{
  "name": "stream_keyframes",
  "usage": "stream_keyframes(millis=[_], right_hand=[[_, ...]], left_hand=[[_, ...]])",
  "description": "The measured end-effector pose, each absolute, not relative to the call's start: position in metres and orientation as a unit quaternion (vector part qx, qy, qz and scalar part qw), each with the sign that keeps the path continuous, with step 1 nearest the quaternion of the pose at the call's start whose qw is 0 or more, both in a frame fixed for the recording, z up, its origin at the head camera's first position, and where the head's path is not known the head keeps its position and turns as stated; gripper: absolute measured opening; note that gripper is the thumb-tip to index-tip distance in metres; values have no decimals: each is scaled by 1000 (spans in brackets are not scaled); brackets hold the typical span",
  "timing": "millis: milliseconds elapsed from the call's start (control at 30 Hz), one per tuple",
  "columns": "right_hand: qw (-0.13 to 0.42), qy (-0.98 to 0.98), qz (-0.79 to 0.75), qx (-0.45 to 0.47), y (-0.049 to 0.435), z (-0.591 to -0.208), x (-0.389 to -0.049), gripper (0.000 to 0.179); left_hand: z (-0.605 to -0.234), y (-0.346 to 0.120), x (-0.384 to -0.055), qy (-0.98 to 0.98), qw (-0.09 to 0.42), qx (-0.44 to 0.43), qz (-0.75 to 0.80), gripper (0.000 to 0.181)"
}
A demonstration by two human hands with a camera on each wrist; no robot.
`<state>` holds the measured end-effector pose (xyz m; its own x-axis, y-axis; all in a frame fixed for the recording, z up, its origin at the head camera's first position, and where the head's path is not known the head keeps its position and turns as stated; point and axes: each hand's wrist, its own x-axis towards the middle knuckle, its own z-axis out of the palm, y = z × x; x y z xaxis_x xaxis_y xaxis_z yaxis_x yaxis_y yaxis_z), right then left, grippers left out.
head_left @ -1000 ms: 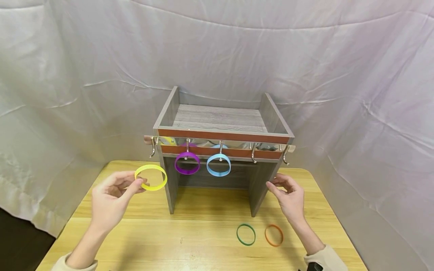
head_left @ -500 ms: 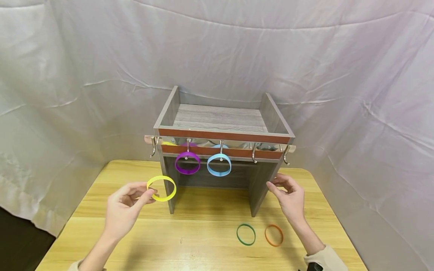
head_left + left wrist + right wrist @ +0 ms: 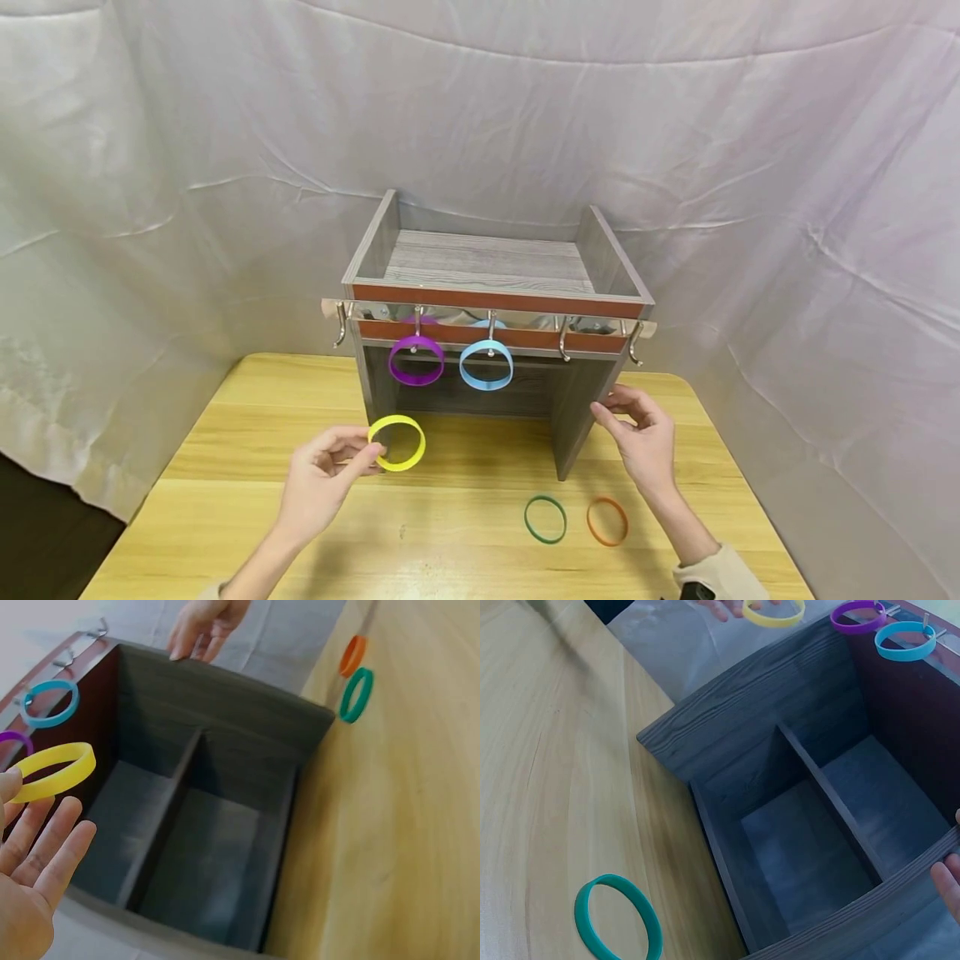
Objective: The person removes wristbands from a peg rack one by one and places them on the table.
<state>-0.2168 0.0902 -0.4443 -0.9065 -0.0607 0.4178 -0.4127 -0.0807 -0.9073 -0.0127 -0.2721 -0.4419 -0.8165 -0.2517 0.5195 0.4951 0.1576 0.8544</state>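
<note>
My left hand [image 3: 322,479] pinches a yellow silicone wristband [image 3: 422,446] between thumb and fingers, in front of the left leg of a grey wooden shelf [image 3: 487,258]. In the left wrist view the yellow wristband [image 3: 71,776] is tilted, the other fingers spread below it. My right hand [image 3: 641,437] holds the front edge of the shelf's right side panel, with its fingertips [image 3: 946,879] at that edge in the right wrist view. A purple wristband [image 3: 417,381] and a light blue wristband [image 3: 486,385] hang from neighbouring hooks on the shelf's front rail [image 3: 525,321].
Bare metal hooks are at the rail's left end [image 3: 341,325] and on its right part [image 3: 562,337]. A green wristband [image 3: 527,518] and an orange wristband [image 3: 626,521] lie on the wooden table [image 3: 420,542] near the right forearm. Grey cloth [image 3: 480,108] surrounds the table.
My left hand has moved right and down with the yellow wristband, from left of the shelf to in front of its left leg. The right hand stays on the side panel.
</note>
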Motion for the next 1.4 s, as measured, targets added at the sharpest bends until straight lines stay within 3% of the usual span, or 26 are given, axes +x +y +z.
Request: stream_keyframes(millis=[600, 1100, 1400], right_hand=[[127, -663, 715, 180, 90, -444, -217, 26], [124, -669, 711, 177, 91, -443, -216, 27], [122, -671, 711, 174, 91, -443, -217, 27]], left_hand=[[-492, -233, -23, -733, 165, -42, -658, 16], [-528, -211, -33, -721, 58, 8, -691, 38], [-541, -197, -42, -716, 22, 27, -698, 41]])
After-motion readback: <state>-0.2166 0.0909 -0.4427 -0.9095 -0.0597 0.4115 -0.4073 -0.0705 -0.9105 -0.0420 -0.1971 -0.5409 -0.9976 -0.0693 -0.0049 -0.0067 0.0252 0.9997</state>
